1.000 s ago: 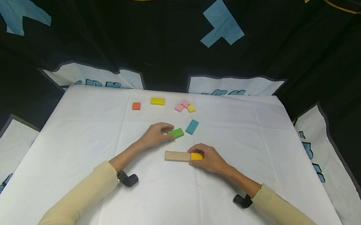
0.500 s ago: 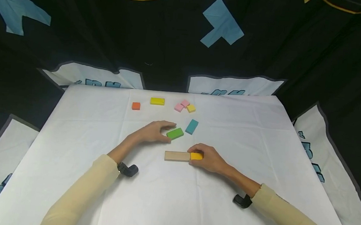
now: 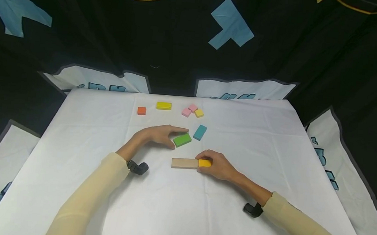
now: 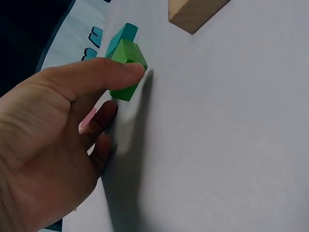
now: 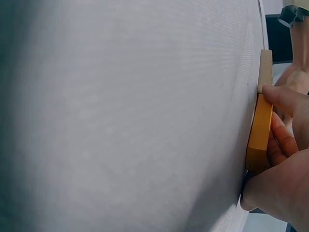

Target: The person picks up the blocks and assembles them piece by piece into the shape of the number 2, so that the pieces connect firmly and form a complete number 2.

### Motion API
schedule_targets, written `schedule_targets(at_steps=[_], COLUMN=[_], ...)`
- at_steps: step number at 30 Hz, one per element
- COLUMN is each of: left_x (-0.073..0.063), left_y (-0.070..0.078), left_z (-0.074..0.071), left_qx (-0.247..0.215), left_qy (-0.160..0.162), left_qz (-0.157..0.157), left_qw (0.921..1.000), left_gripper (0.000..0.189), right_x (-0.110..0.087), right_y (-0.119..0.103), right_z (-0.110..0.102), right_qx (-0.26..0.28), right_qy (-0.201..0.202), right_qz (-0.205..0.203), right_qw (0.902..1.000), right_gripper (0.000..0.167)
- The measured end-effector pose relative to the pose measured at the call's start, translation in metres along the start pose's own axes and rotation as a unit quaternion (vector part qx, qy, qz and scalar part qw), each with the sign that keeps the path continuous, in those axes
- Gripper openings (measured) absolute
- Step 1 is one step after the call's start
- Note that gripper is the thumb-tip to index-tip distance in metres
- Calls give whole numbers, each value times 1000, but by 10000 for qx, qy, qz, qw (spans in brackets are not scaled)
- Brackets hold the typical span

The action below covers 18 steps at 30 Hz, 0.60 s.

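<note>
My left hand (image 3: 157,134) has its thumb and fingers spread around the left end of a green block (image 3: 182,140), which lies slantwise on the white table. In the left wrist view the thumb overlaps the near end of that green block (image 4: 126,50). My right hand (image 3: 220,167) pinches an orange-yellow block (image 3: 204,163) between thumb and fingers. Its left end meets a plain wooden block (image 3: 185,163), the two in one straight row. The right wrist view shows the orange-yellow block (image 5: 259,128) end to end with the wooden block (image 5: 265,67); its right part is hidden by the hand in the head view.
Just beyond the green block lies a teal block (image 3: 200,132). Toward the back edge are an orange block (image 3: 141,111), a long yellow block (image 3: 164,106), and two pink blocks (image 3: 186,112) beside a small yellow block (image 3: 199,113). Dark curtains (image 3: 180,50) hang behind the table.
My left hand has let go of the green block, its fingers spreading and drawing back slightly left. The green block stays about where it was. The right hand has not moved.
</note>
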State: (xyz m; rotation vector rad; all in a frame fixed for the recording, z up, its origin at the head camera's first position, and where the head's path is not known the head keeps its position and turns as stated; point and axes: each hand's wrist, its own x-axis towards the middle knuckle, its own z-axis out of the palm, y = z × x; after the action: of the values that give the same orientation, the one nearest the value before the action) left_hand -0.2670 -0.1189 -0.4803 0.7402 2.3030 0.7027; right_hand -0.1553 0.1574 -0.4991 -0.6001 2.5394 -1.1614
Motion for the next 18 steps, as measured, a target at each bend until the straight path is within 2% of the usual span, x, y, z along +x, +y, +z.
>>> schedule_targets(at_steps=[6, 18], left_x=[4, 3], left_y=[2, 4], left_z=[1, 1], left_qx=[84, -50], left_qy=[-99, 83], left_qz=[-91, -27], left_qw=[9999, 9999], left_gripper=[73, 68], right_x=[-1, 0], right_y=[0, 0], right_z=[0, -1], right_qx=[30, -47], right_qy=[-19, -24], right_qz=[-7, -78], right_qw=[10000, 10000], right_gripper=[35, 35])
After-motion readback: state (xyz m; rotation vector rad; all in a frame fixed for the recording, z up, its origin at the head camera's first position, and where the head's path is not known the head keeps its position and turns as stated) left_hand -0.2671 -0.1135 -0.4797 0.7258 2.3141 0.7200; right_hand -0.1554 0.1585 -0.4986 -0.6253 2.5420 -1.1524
